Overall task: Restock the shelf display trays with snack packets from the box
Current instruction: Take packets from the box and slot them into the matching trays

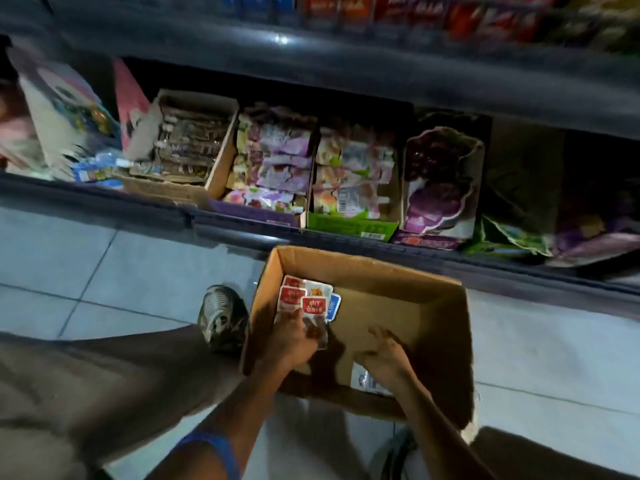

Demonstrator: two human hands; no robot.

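An open cardboard box (446, 327) stands on the floor below the bottom shelf. My left hand (289, 341) is inside it at the left and grips a fan of several red-and-white snack packets (301, 303), with a blue one behind. My right hand (386, 353) reaches into the box's middle, fingers spread flat on the bare bottom; a white packet (363, 379) lies just under its wrist. On the shelf above stand display trays: a brown one (221, 168), a purple one (256, 211) and a green one (346, 226), each with packets.
An upended purple tray (440, 181) stands right of the green one, with loose bags (519, 237) further right. My shoe (221, 317) and leg are left of the box. The shelf edge (242, 230) overhangs the tiled floor. An upper shelf holds red packs.
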